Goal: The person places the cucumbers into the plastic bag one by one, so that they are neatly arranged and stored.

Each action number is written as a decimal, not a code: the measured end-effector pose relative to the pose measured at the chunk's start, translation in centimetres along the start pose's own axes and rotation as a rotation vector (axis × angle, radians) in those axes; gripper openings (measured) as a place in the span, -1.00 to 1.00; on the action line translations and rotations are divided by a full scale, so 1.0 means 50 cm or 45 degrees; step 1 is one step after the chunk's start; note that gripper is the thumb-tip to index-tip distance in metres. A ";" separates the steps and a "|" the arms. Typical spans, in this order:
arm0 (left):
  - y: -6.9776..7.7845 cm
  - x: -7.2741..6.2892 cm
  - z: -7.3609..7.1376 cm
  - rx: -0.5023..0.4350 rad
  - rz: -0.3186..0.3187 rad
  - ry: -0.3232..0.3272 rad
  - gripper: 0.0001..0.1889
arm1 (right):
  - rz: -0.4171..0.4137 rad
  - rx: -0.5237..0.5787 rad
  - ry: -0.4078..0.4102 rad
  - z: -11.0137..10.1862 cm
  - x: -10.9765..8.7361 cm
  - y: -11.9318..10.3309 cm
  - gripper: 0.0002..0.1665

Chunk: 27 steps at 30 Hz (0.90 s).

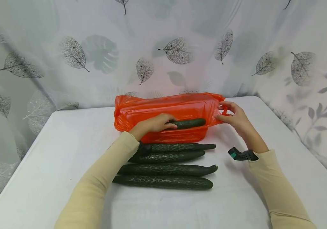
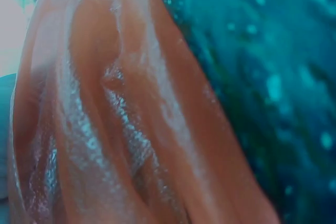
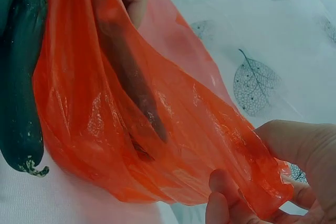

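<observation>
Left hand [image 1: 158,123] gripping cucumber [image 1: 191,123], its left end hidden, right hand [image 1: 234,117] pinching bag [image 1: 163,109], four more cucumbers [image 1: 167,170] partly behind left arm [image 1: 103,181]

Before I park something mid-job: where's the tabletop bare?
Bare tabletop lies left of the left sleeve, right of the right sleeve, and between them, nearside of the cucumbers. Crowded: back middle, with red bag, left fingers, right fingers.
</observation>
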<state>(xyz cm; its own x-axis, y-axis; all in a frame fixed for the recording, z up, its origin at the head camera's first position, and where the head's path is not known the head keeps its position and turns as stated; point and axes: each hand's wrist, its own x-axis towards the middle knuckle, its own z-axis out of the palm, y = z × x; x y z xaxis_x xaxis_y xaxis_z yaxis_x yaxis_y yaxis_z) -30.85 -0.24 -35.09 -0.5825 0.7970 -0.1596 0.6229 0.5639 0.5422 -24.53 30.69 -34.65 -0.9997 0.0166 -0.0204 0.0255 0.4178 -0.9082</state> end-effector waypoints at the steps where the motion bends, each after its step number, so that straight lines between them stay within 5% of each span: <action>1: 0.000 0.000 -0.001 0.003 0.003 -0.016 -0.51 | -0.003 -0.002 0.003 0.000 0.000 -0.001 -0.17; 12: 0.003 -0.006 0.001 0.079 0.022 -0.104 -0.56 | -0.022 -0.005 0.012 0.000 -0.003 -0.003 -0.18; 27: -0.007 -0.006 0.011 0.068 -0.031 -0.106 -0.58 | -0.017 0.000 0.012 -0.001 -0.002 -0.002 -0.18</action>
<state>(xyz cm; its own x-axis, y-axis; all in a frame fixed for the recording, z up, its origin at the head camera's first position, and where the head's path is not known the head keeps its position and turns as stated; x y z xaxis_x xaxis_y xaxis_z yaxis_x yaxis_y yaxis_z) -30.62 -0.56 -35.71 -0.5539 0.7968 -0.2413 0.6373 0.5923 0.4929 -24.44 30.69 -34.53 -0.9998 0.0194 -0.0046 0.0123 0.4178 -0.9085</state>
